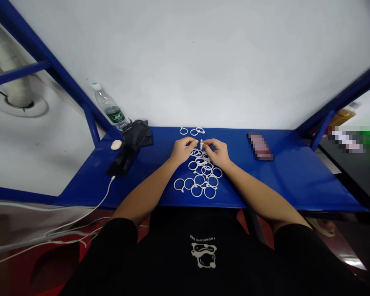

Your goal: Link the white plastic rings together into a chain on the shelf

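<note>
Between my hands a white plastic ring (pixel 201 144) is seen nearly edge-on. My right hand (pixel 217 153) pinches it at the fingertips. My left hand (pixel 183 150) is closed just to its left, thumb and forefinger together; whether anything is in that pinch is too small to make out. Below both hands, several thin white rings with small tabs (pixel 200 180) lie loosely spread, some overlapping, on the blue tabletop (pixel 154 181). A few more white rings (pixel 183 131) lie beyond my hands at the back edge.
On the left are a clear bottle with a green label (pixel 114 113), a black crumpled bag (pixel 137 133), a black device (pixel 121 162) with a white cable (pixel 106 193), and a cream oval object (pixel 116 144). A phone (pixel 260 146) lies to the right. Blue frame bars flank the table.
</note>
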Action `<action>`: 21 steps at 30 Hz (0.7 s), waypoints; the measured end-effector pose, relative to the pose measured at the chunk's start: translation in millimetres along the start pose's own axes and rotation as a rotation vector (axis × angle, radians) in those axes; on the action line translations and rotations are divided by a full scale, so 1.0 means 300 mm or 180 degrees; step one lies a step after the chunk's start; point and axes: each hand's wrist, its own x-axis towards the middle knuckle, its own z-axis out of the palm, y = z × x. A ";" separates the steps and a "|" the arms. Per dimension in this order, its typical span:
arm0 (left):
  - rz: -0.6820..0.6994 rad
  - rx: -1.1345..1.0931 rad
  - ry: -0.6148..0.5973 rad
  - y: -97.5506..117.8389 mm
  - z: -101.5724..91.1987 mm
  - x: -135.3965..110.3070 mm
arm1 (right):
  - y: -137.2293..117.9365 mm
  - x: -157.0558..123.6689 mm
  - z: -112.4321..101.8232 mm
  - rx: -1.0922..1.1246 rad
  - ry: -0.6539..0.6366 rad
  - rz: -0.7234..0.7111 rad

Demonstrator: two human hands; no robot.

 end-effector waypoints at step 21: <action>-0.0470 0.1237 -0.0391 -0.075 -0.017 0.023 | 0.060 -0.001 0.014 -0.0441 -0.0657 0.0019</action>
